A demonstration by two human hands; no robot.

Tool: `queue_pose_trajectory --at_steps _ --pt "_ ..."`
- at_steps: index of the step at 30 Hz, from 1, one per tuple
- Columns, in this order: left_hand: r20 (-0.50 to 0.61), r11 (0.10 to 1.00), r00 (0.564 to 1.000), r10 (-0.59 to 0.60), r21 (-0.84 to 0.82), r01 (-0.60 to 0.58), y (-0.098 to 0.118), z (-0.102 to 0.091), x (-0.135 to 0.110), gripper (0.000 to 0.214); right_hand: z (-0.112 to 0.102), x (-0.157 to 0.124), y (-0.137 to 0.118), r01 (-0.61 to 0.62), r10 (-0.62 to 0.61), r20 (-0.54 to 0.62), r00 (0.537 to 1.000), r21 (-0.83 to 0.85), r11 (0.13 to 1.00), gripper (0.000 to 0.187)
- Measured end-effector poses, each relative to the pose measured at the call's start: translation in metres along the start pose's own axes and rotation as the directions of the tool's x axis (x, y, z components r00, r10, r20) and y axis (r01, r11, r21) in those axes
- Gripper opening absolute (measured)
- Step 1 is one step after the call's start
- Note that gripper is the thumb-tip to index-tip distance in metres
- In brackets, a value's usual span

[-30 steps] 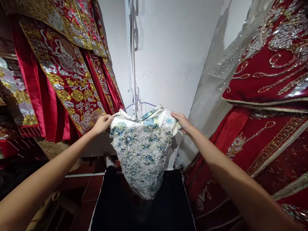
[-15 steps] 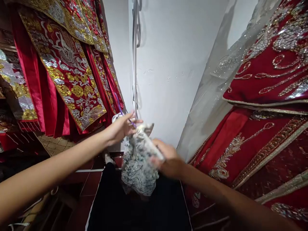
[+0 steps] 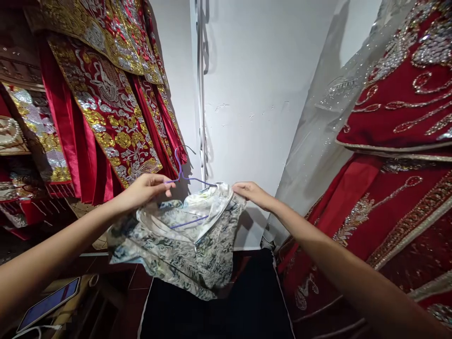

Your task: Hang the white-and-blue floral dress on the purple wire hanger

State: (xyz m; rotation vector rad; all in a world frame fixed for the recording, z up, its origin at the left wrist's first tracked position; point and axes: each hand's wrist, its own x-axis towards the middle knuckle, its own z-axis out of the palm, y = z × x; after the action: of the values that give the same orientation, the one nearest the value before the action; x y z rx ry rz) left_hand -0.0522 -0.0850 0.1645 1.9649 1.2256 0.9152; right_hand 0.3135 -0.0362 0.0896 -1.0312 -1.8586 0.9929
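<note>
A purple wire hanger [image 3: 181, 175] sits inside the neck of a grey-green patterned garment [image 3: 212, 259], its hook pointing up and its lower bar showing through the neck opening. My left hand [image 3: 153, 189] pinches the hanger's left arm near the hook, fingers closed. With thumb and finger pressed together, my right hand [image 3: 252, 192] grips the garment's edge at the right shoulder, by the hanger's right end. The garment's left side droops below my left hand, and its pale lining shows at the neck.
Red and gold embroidered costumes [image 3: 116, 108] hang on the left. Beaded red garments [image 3: 388, 188] and a sheer sparkling veil [image 3: 310, 132] hang on the right. A metal rail [image 3: 199, 94] runs up the white wall. At lower left, a phone [image 3: 49, 303] lies on a wooden surface.
The garment was bunched and blurred between my hands; now it is spread wide over the hanger. My left hand has shifted left and my right hand has moved up to the shoulder edge.
</note>
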Motion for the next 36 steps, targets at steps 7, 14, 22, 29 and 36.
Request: queue_pose_trajectory --at_steps 7,14,22,29,36 --pt "-0.222 0.978 0.963 0.151 0.173 -0.114 -0.026 -0.027 0.063 0.042 -0.013 0.063 -0.050 0.065 0.033 -0.194 0.980 0.477 0.876 0.040" --pt "-0.163 1.000 0.987 0.001 0.030 0.004 -0.023 -0.022 0.146 0.043 -0.032 0.087 -0.041 0.221 0.016 -0.410 0.912 0.524 0.823 0.030" --pt "-0.064 0.998 0.996 0.062 -0.027 -0.064 -0.013 0.003 0.158 0.043 -0.065 0.059 -0.017 0.198 -0.009 -0.552 0.834 0.283 0.939 0.035" --pt "-0.150 0.997 0.986 0.074 0.037 -0.069 -0.006 -0.009 0.166 0.043 -0.061 0.090 -0.038 0.290 0.092 -0.607 0.789 0.500 0.816 0.023" --pt "-0.196 0.993 0.977 0.081 0.104 -0.061 -0.021 -0.014 0.163 0.034 -0.062 0.093 -0.041 0.272 0.082 -0.574 0.815 0.502 0.821 0.026"
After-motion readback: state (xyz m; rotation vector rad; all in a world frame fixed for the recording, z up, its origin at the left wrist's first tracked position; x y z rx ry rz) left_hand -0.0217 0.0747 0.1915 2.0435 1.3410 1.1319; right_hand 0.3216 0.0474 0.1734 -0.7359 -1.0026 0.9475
